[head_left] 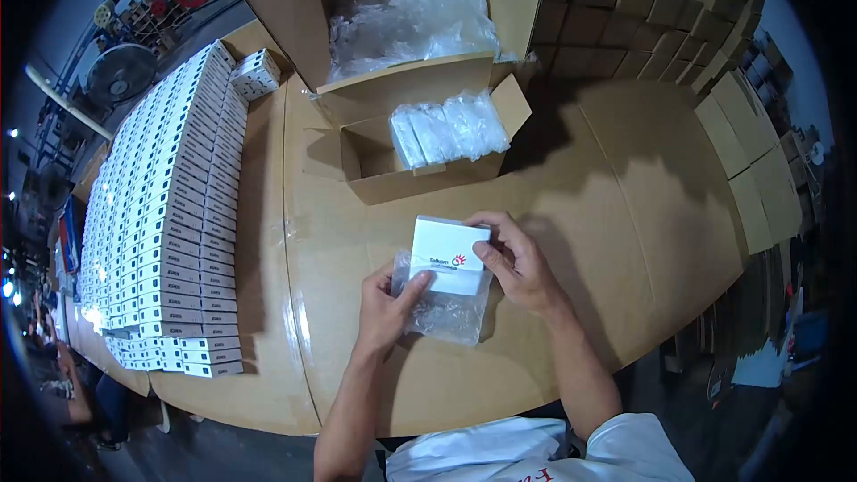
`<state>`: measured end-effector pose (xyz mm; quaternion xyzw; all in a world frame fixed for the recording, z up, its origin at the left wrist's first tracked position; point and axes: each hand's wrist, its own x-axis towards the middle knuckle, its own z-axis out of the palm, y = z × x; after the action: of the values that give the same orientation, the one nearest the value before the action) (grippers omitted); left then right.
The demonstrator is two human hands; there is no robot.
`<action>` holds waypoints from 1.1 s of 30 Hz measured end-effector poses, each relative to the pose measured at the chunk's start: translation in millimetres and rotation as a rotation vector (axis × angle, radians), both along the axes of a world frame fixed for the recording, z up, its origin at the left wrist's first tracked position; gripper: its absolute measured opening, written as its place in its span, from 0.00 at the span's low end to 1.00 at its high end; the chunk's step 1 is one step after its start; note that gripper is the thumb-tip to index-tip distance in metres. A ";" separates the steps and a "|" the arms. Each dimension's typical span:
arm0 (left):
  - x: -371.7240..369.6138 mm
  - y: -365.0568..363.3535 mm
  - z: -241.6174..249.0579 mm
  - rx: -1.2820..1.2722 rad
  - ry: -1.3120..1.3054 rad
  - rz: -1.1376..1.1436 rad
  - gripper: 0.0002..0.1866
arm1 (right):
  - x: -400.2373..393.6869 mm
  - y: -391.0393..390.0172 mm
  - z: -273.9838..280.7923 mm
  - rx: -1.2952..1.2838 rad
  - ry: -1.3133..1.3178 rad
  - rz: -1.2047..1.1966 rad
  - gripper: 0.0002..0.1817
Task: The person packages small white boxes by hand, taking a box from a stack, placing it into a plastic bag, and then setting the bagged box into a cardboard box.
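A white box (451, 245) with a red and black logo is held between both hands, its lower part inside a clear plastic bag (446, 317). My left hand (393, 303) grips the bag and the box's lower left, thumb on the front. On the box's right edge, my right hand (518, 263) has its thumb on the front and its fingers behind. Just beyond them stands an open small carton (428, 183), with several plastic-wrapped white boxes (451, 132) filling its right part.
A large open carton (277, 9) full of clear plastic bags (411, 13) stands at the back. Stacked white boxes (178, 232) cover the left of the cardboard-covered table (607, 303). Brown cartons (625, 18) are piled at the back right.
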<state>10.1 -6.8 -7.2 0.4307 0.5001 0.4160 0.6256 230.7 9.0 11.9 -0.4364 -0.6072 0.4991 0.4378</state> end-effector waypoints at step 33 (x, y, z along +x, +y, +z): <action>9.8 0.0 -15.9 0.444 -0.146 0.313 0.05 | -18.0 -16.3 2.3 -0.014 0.529 -0.078 0.32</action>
<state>19.9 -6.9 -23.1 0.4438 0.4105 0.6369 0.4784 212.7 -7.4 14.2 -0.3167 -0.4508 0.5831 0.5971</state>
